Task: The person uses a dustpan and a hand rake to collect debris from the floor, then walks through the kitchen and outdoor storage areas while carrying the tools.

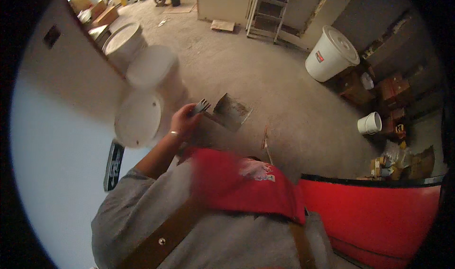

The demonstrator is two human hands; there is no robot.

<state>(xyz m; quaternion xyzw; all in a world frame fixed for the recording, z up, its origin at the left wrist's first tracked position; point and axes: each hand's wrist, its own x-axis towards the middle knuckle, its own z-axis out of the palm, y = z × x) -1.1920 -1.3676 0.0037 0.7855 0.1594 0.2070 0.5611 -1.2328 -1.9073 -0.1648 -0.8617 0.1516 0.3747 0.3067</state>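
Observation:
My left hand (184, 122), with a band at its wrist, grips a small grey pronged object (202, 106) whose prongs stick out past my fingers; its exact kind cannot be told. Just right of it, low near the floor, is a grey dustpan-like tray (231, 113) with dirt on it. A thin stick-like handle (266, 139) shows farther right, above the red apron (245, 183) on my chest. Blurred pale round drum lids (138, 117) lie left of my hand. My right hand is out of view.
A large white lidded bin (328, 55) and a white bucket (369, 123) stand at the right near cardboard boxes (394, 89). A ladder (272, 9) leans at the back wall. A red panel with a black edge (369, 212) is at lower right, a pale wall (60, 126) at left.

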